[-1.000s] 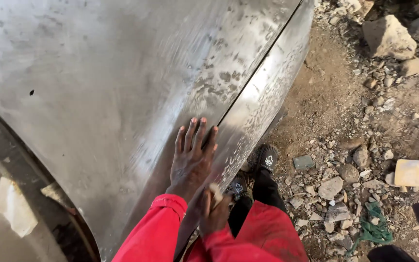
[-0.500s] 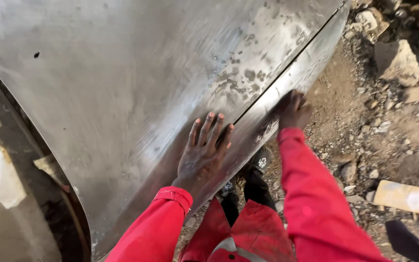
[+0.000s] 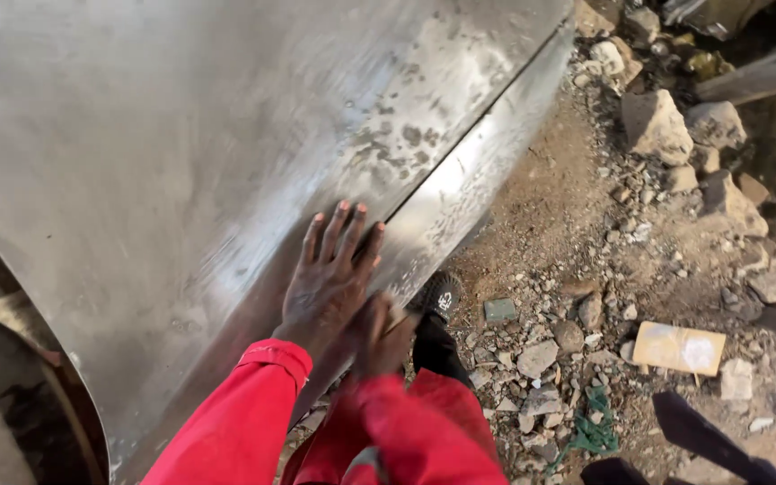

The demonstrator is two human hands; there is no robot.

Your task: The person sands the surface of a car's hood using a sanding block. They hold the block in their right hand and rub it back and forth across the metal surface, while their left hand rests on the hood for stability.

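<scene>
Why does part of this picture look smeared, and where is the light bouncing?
Head view: the right hand is motion-blurred at the panel's lower edge, while the left hand, flat on the bare metal panel, is sharp. Daylight glares off the panel's folded strip; the rubble ground is evenly lit, with a dark shadow bottom right.

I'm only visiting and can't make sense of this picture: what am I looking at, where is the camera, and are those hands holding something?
The camera sits on a person's head and looks down, so the red sleeves belong to the wearer. The left hand lies flat, fingers spread, on a big bare-metal panel, curved and scuffed, with a crease line running across it. The right hand is blurred, low against the panel's lower strip; whether it holds anything I cannot tell. Below it shows a black shoe. The ground is dirt with stones, a piece of cardboard and a green scrap.
</scene>
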